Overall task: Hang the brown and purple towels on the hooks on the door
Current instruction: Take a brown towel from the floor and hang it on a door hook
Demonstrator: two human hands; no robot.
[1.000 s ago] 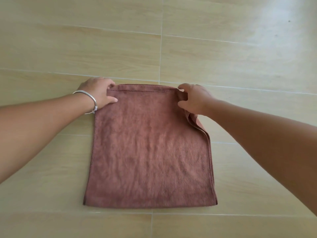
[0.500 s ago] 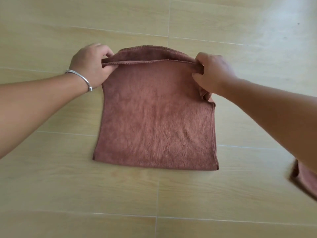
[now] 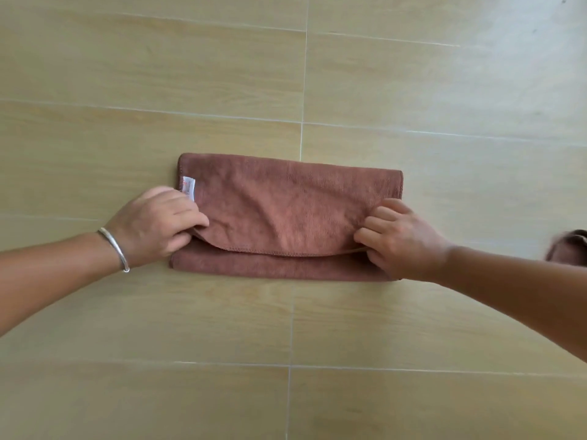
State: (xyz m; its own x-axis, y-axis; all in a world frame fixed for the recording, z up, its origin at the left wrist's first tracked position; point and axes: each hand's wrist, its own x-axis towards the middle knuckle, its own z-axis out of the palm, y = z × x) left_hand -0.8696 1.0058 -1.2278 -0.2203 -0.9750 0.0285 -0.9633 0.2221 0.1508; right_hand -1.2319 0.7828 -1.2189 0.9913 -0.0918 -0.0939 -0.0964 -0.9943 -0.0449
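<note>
Brown towel folded over on the floor, a hand pinching each end of the flap.

The tiled floor (image 3: 413, 312) fills the frame; the brown towel (image 3: 286, 204) lies flat at centre, its upper layer doubled toward the lower edge. The left hand (image 3: 158, 227), centre left, pinches the flap's left corner with curled fingers; the right hand (image 3: 400, 239), centre right, pinches the right corner. A dark cloth (image 3: 568, 247) shows at the right edge. A bracelet (image 3: 116, 249) rings the left wrist; a white label (image 3: 189, 188) sits just above the left hand.
</note>
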